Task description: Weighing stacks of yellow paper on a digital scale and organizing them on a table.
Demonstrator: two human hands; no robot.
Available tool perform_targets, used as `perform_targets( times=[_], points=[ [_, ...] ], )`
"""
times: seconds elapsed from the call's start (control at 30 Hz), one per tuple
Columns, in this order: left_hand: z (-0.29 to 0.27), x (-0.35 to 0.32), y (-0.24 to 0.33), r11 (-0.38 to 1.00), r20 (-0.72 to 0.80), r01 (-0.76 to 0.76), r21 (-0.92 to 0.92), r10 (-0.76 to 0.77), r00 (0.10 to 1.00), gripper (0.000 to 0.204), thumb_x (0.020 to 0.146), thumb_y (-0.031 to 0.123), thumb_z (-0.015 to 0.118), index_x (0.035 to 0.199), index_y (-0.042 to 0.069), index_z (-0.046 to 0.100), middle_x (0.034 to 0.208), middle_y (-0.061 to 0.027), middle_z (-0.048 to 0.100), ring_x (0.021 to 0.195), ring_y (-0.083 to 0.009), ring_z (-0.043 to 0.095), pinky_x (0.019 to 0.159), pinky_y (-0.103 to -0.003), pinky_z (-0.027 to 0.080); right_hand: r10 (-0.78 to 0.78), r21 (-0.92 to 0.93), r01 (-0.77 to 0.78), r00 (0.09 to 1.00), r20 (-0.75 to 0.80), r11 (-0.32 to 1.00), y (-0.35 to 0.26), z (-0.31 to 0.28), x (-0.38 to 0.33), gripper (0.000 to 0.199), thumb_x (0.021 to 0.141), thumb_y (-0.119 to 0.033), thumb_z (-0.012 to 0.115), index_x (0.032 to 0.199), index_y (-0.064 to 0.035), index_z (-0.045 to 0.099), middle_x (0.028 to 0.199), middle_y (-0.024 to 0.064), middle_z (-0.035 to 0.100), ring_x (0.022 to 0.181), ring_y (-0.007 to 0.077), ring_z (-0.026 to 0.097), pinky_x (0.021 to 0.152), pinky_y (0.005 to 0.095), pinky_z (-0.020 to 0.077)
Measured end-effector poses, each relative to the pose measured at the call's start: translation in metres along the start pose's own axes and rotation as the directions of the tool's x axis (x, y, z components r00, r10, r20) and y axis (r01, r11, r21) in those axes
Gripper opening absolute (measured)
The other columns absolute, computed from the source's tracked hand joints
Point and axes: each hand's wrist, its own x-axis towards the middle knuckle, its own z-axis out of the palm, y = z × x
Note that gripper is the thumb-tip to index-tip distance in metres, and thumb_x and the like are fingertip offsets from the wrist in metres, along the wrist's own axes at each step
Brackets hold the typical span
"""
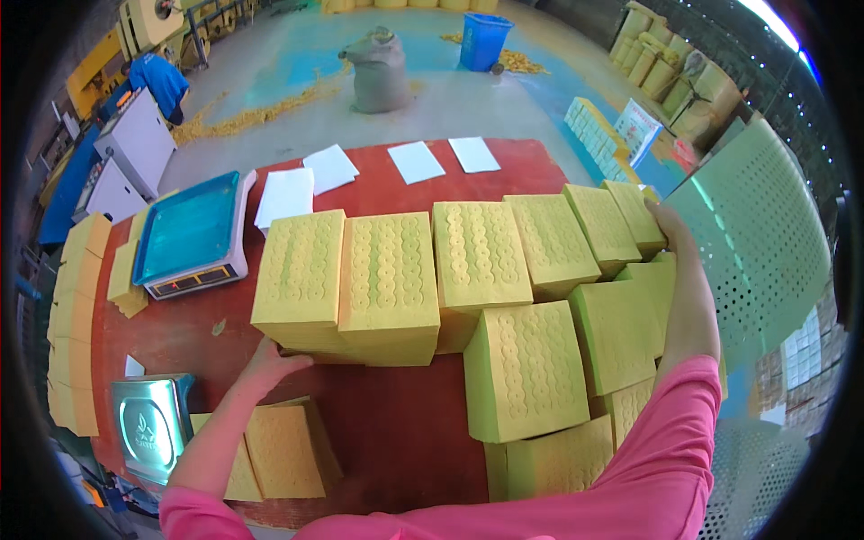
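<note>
Several thick stacks of yellow embossed paper sheets (pixel 387 274) stand in a row across a red table (pixel 396 432). My left hand (pixel 270 364) presses flat against the lower left side of the leftmost stack (pixel 301 270). Far to the right, my right hand (pixel 668 225) rests against the outer side of the last stack in the row (pixel 634 214). More yellow stacks (pixel 526 369) stand in front, between my arms. Both sleeves are pink.
A blue-topped scale (pixel 191 232) sits at the table's left, a steel scale (pixel 148 423) at the front left. White sheets (pixel 414 162) lie along the far edge. Yellow piles (pixel 76 315) line the left. A perforated green panel (pixel 756 234) stands right. A sack (pixel 378 72) and blue bin (pixel 483 40) are on the floor.
</note>
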Motion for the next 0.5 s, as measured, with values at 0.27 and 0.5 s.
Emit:
perform_targets(
  times=[0.27,0.5],
  points=[
    [0.021,0.013,-0.024,0.920,-0.065,-0.029,0.390,0.059,0.996,0.087,0.062,0.016,0.094,0.133,-0.001,0.047,0.132,-0.0143,0.056,0.123,-0.0254,0.052,0.104,-0.040,0.044,0.105,0.247,-0.179,0.953,0.284,0.952,-0.014,0.009,-0.029,0.054,0.089,-0.050,0.066,0.118,-0.0043,0.064,0.113,0.0129,0.069,0.091,0.0214,0.068,0.083,0.0371,0.0542],
    [0.039,0.008,-0.019,0.995,-0.174,-0.019,0.099,0.036,0.984,0.058,0.073,0.010,0.087,0.121,-0.002,0.057,0.110,-0.0110,0.066,0.102,-0.0261,0.062,0.090,-0.038,0.050,0.095,0.115,-0.123,0.971,0.221,0.986,-0.032,0.029,-0.022,0.057,0.091,-0.051,0.062,0.121,-0.0021,0.063,0.111,0.0110,0.070,0.090,0.0183,0.069,0.079,0.0341,0.0538]
  ],
)
